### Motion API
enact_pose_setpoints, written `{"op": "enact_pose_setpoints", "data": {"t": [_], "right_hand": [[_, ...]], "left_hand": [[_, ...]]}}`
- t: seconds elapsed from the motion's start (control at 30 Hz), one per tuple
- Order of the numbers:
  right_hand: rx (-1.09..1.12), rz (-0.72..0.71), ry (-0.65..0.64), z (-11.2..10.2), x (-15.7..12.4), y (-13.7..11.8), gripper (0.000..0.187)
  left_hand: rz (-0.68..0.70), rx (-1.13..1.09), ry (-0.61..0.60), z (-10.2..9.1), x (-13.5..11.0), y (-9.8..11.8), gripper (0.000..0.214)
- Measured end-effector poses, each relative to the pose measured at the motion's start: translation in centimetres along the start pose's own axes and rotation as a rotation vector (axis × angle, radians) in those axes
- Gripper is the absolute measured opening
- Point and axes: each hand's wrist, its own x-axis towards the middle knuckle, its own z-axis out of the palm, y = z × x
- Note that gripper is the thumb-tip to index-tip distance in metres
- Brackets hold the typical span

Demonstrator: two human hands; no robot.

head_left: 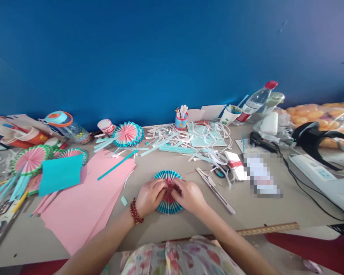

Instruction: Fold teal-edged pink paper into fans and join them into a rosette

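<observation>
A round pleated paper rosette (169, 207), pink inside with a teal rim, lies on the table in front of me. My left hand (151, 194) grips it near the centre from the left, fingers curled in. From the right, my right hand (188, 194) pinches the same folds at the middle. The fingertips of both hands meet there and hide the rosette's centre. A utility knife (218, 193) lies just right of my right hand. Pink paper sheets (88, 194) are stacked to the left, with a small teal scrap (124, 200) beside my left wrist.
Finished rosettes (128, 134) and a teal paper square (60, 173) sit further back and left. Cut paper strips (174, 139) heap along the wall. Scissors (222, 172), a plastic bottle (253, 104), a pen cup (181, 120) and a power strip (318, 173) stand or lie behind and right.
</observation>
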Motion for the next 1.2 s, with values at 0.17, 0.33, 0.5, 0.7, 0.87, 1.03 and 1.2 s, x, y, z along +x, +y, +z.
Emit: {"op": "enact_pose_setpoints", "data": {"t": [0.17, 0.33, 0.5, 0.7, 0.87, 1.03, 1.2], "right_hand": [[-0.039, -0.016, -0.001, 0.1, -0.2, 0.3, 0.007], [-0.115, -0.022, 0.014, 0.1, -0.4, 0.8, 0.008], [-0.13, -0.052, 0.036, 0.2, -0.6, 1.4, 0.008], [-0.09, -0.126, 0.006, 0.5, -0.9, 2.3, 0.009], [-0.079, -0.179, -0.022, 0.6, -0.8, 2.5, 0.011], [-0.069, -0.205, -0.034, 0.6, -0.9, 2.4, 0.013], [-0.081, -0.183, -0.022, 0.8, -1.0, 2.3, 0.013]], "left_hand": [[-0.018, -0.096, 0.047, 0.0, -0.2, 0.1, 0.014], [-0.061, -0.182, 0.069, -0.4, -0.2, 0.0, 0.016], [-0.117, -0.222, 0.071, -0.4, -0.4, 0.0, 0.014], [-0.159, -0.15, 0.044, -0.4, -0.9, 0.3, 0.011], [-0.207, -0.125, 0.052, -0.3, -1.4, 0.4, 0.011], [-0.23, -0.125, 0.048, -0.3, -1.7, 0.4, 0.012], [-0.224, -0.124, 0.052, -0.2, -1.9, 0.3, 0.011]]}}
